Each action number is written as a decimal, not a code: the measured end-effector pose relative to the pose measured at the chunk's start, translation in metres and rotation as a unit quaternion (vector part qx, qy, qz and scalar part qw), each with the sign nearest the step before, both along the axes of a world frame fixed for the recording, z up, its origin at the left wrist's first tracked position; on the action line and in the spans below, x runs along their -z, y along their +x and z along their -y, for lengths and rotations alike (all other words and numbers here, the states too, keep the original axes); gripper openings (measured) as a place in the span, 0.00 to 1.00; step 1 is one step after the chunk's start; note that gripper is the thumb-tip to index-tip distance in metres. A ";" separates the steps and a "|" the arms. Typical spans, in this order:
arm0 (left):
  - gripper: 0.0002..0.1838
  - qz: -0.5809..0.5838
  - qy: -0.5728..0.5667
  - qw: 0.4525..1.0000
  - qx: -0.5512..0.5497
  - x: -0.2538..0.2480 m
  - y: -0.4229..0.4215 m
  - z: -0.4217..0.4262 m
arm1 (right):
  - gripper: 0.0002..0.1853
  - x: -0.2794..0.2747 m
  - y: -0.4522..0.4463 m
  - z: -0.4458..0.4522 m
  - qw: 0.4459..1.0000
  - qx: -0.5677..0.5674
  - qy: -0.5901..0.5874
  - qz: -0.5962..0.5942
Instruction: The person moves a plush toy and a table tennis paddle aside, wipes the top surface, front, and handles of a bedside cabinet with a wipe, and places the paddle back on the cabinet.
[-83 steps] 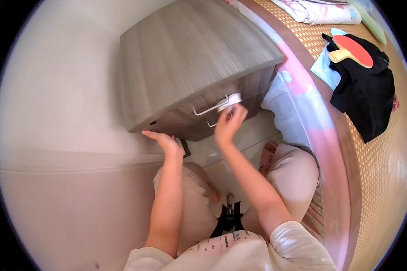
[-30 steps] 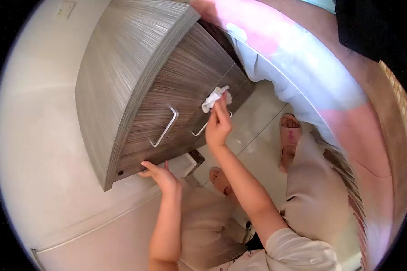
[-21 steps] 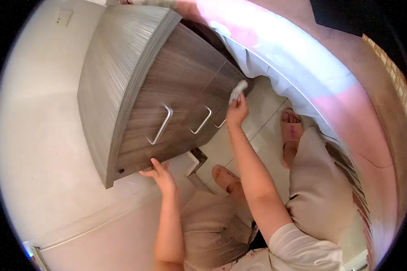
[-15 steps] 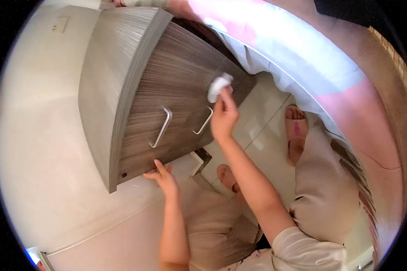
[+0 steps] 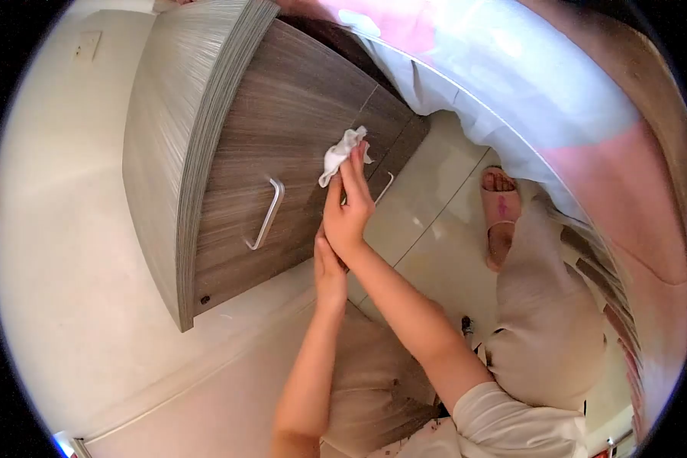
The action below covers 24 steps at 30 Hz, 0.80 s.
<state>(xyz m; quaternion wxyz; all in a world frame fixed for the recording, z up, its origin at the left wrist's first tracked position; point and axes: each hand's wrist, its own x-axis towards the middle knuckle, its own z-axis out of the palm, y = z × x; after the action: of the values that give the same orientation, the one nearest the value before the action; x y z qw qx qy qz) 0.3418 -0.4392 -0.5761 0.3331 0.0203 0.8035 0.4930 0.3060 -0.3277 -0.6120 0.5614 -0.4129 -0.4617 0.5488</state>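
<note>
A crumpled white cloth (image 5: 344, 155) is in my right hand (image 5: 348, 217), pressed against the wood-grain drawer front of the cabinet (image 5: 282, 114). The fingers of that hand point up along the cloth and partly cover it. My left hand (image 5: 329, 267) is just below, overlapped by the right wrist, close to the side edge of the drawer fronts. Its visible fingers look stretched out, though their tips are partly hidden. One silver handle (image 5: 267, 215) shows left of my hands, and another handle (image 5: 384, 188) shows to their right.
The cabinet's thick top edge (image 5: 217, 130) is at left, beside a pale wall (image 5: 61, 229). A bed with pink and pale-blue bedding (image 5: 527, 76) curves along the upper right. Tiled floor (image 5: 435, 206) and a foot in a pink slipper (image 5: 501, 210) are below.
My right hand has moved left and slightly down with the cloth. My left hand has shifted right and up from the drawer edge, now beside the right wrist. The view has shifted slightly.
</note>
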 end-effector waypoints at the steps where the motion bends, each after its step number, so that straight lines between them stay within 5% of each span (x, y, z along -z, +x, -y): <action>1: 0.31 -0.010 -0.032 0.999 0.027 0.013 -0.010 0.008 | 0.21 0.001 -0.002 0.004 1.000 0.000 0.020 -0.008; 3: 0.30 -0.077 -0.055 0.993 0.069 0.012 -0.005 -0.008 | 0.21 0.050 -0.002 0.005 1.000 -0.009 0.003 0.025; 5: 0.31 -0.090 -0.056 0.991 0.079 0.020 -0.002 0.000 | 0.20 0.084 0.002 -0.003 0.968 -0.022 -0.249 0.000; 7: 0.32 -0.107 -0.060 0.986 0.112 0.009 0.005 -0.005 | 0.21 0.105 0.012 -0.010 0.933 -0.095 -0.346 -0.006; 11: 0.32 -0.067 -0.017 0.995 0.078 0.009 0.000 -0.005 | 0.18 0.036 0.007 0.012 0.972 -0.065 -0.223 -0.035; 13: 0.32 -0.036 0.059 0.998 0.003 0.013 -0.007 0.000 | 0.19 0.016 0.010 0.019 0.999 -0.035 0.000 0.030; 19: 0.31 -0.026 -0.004 1.000 0.002 0.002 -0.012 0.010 | 0.13 0.041 0.016 -0.006 0.997 -0.045 -0.042 0.048; 21: 0.30 -0.025 -0.007 0.999 0.018 -0.002 -0.007 0.013 | 0.11 0.025 0.011 -0.004 0.986 0.010 -0.165 -0.011; 24: 0.28 -0.005 -0.043 0.999 0.015 0.006 -0.009 0.028 | 0.09 0.006 0.007 0.031 0.996 -0.001 -0.084 0.019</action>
<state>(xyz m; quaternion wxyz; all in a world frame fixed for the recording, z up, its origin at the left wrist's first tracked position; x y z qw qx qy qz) 0.3330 -0.4675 -0.5817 0.3367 0.0209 0.8253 0.4529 0.3125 -0.3587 -0.6176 0.5156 -0.4686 -0.4247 0.5781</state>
